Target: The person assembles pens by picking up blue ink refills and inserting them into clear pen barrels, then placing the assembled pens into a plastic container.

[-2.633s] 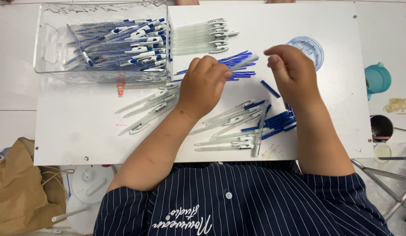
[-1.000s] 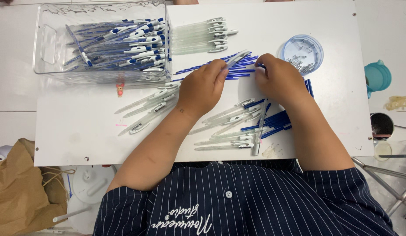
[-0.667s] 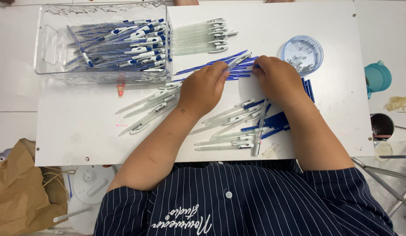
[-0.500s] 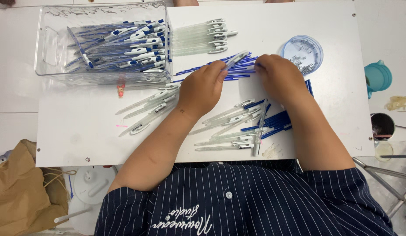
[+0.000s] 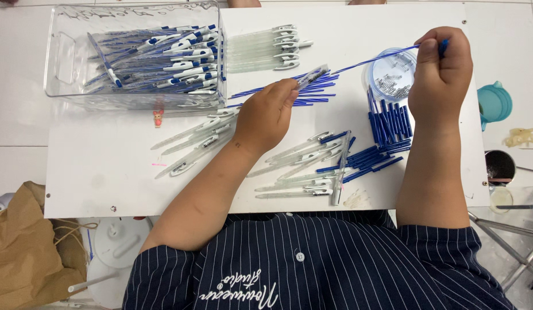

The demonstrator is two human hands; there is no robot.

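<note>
Feeding a blue refill point(image 5: 374, 59) pinched in the right hand point(image 5: 441, 69) toward the clear barrel point(image 5: 311, 76) gripped by the left hand point(image 5: 266, 112); next its tip probably needs aligning with the barrel's opening.

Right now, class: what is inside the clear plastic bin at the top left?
The clear plastic bin holds a heap of assembled blue-and-white pens. Pens at the bottom of the heap are covered by those above.
</note>
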